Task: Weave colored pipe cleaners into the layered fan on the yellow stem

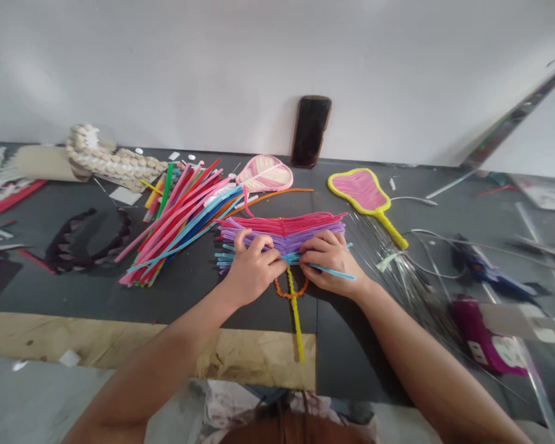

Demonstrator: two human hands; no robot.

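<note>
Our hands at work | left hand (pixel 254 269) half-curled, fingertips clasping a flat bundle of red and purple chenille stems (pixel 282 237) | right hand (pixel 329 262) lightly arched, grasping a light-blue chenille stem (pixel 337 273) across that bundle | bundle lies on a dark grey tabletop (pixel 203 308) | snug, even pressure should keep the rows flat, we judge

A pipe-cleaner pile (pixel 180 222) is laid left of centre on the tabletop (pixel 97 290); a phone (pixel 311 131) is propped against the wall (pixel 166 74) at its back edge.
</note>
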